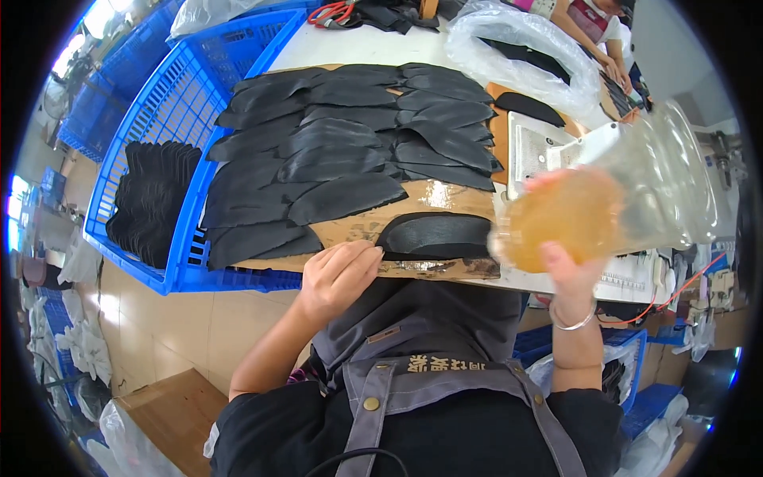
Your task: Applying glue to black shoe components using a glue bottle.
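Observation:
My left hand (340, 274) is closed in a pinch at the left tip of a curved black piece (437, 233). This piece lies at the near edge of a glossy, stained cardboard sheet (362, 224). In my right hand (574, 262) is a large clear bottle (671, 179), lying over on its side with amber liquid (564, 219) pooled toward its left end. That end comes close to the right end of the black piece; blur hides whether they touch. Rows of overlapping black pieces (334, 147) cover the sheet beyond, several with a wet-looking sheen.
At left stands a blue crate (151, 270) with stacked black pieces (151, 199). Red-handled scissors (332, 13) and a clear plastic bag (477, 36) lie at the far side. Another person's hands (616, 71) work at far right. An orange cable (691, 282) hangs near the right edge.

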`<state>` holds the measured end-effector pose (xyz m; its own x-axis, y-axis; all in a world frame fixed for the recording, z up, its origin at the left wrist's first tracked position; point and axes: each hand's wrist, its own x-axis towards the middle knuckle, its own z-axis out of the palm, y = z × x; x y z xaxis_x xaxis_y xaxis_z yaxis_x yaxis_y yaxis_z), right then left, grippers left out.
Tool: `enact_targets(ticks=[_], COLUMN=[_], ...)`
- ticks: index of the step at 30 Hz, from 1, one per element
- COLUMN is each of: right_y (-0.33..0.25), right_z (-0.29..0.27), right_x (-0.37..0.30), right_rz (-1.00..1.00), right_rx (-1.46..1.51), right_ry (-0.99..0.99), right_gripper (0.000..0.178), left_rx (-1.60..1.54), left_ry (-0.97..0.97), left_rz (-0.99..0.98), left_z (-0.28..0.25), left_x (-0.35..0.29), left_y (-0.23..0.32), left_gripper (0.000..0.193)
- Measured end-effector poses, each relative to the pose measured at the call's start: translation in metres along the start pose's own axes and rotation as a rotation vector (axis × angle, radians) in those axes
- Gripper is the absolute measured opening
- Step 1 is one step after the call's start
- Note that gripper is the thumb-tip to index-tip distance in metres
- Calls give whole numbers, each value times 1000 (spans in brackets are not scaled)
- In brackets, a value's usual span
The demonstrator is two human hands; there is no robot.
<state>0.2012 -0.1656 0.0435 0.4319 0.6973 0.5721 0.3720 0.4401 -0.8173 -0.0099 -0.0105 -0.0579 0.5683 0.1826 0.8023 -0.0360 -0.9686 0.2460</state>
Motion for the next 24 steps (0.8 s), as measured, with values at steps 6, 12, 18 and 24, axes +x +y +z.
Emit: enact_targets(ticks=[6,12,18,24], right_y=[21,14,13,14], right_z=[73,23,-77,-92], right_x=[10,-2,-43,-58], right_rz=[114,-13,106,87], right_rx=[-116,-482,-532,114], right_ry=[-255,-289,170,503], right_gripper=[75,78,70,65], left_rx=[11,41,27,28], left_ry=[-53,-80,-102,-216], left_rz=[-18,27,-177,-34], left_z=[-1,-5,-13,8], left_x=[1,4,26,83], left_y=[1,5,17,51], left_gripper=[23,20,27,37])
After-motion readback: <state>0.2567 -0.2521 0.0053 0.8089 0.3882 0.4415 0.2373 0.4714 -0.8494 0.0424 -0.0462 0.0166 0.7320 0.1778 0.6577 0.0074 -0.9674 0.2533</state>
